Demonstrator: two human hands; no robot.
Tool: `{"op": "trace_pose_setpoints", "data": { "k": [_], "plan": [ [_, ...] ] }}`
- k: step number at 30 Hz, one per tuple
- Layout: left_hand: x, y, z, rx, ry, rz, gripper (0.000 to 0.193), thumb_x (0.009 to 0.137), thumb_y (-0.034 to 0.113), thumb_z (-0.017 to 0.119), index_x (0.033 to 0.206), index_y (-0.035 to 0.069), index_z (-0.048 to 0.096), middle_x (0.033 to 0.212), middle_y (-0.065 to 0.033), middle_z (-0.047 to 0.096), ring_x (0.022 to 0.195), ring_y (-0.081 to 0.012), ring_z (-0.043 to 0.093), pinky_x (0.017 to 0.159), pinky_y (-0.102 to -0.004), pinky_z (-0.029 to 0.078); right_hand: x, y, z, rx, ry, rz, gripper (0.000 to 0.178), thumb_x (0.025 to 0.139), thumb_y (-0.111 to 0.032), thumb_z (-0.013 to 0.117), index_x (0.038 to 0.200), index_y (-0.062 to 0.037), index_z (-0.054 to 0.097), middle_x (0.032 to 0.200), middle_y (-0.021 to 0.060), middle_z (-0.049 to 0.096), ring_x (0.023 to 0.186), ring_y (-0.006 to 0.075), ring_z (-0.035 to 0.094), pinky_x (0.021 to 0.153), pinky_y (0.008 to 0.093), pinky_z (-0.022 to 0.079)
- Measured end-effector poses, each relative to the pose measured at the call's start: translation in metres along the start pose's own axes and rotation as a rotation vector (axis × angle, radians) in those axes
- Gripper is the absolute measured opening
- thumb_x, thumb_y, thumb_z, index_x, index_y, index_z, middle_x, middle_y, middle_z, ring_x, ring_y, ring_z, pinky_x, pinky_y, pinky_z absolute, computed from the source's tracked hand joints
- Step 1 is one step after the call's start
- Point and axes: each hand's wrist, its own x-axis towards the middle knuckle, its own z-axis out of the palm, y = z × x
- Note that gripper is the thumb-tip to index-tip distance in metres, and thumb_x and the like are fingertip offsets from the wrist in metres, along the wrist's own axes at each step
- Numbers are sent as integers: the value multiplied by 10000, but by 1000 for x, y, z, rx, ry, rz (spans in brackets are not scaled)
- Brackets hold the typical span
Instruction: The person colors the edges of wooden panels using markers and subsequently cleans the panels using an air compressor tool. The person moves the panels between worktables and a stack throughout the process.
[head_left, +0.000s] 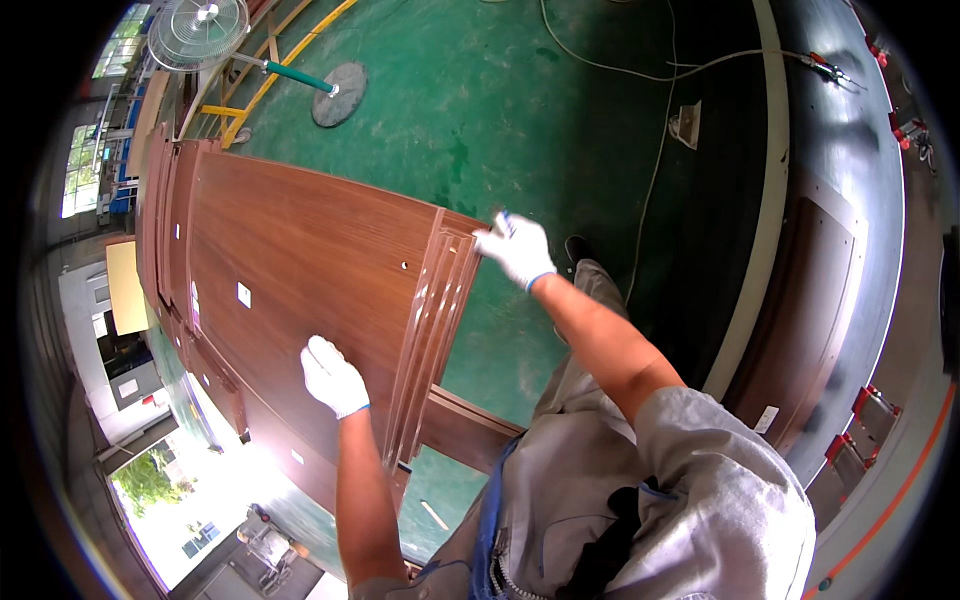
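My left hand [335, 378], in a white glove, is over a brown wood-grain panel [300, 215]. Its fingers are drawn together and nothing shows in them; whether it touches the panel is unclear. At the panel stack's right corner, my gloved right hand [520, 250] is closed around a small, partly hidden thing with a bluish part [503, 222], too small to name. Several layered brown edge strips [432, 300] run along the side of the stack nearest me. The top panel has a small white label [244, 294] and a small round hole [404, 265].
A pedestal fan [205, 30] on a round base [340, 95] stands at the far left on the green floor [470, 100]. To my right, another brown panel [800, 310] lies on a long bench [850, 200]. A pale hose [650, 190] trails across the floor.
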Motion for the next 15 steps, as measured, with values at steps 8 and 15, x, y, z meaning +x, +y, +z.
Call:
{"op": "trace_pose_setpoints", "data": {
  "k": [8,15],
  "plan": [
    [2,-4,3,-94,-16,-94,415,1042,365,508,847,12,603,723,-71,588,633,-177,533,602,-352,467,42,10,-34,335,283,176,362,879,-337,756,722,-59,587,627,17,560,555,118,493,540,314,422],
    [2,-4,10,7,24,-103,367,1037,357,518,929,24,627,800,-80,645,712,-207,591,689,-374,489,-38,-25,-49,467,8,433,483,969,-451,558,805,-9,665,681,75,635,552,180,552,553,331,451]
  ]
}}
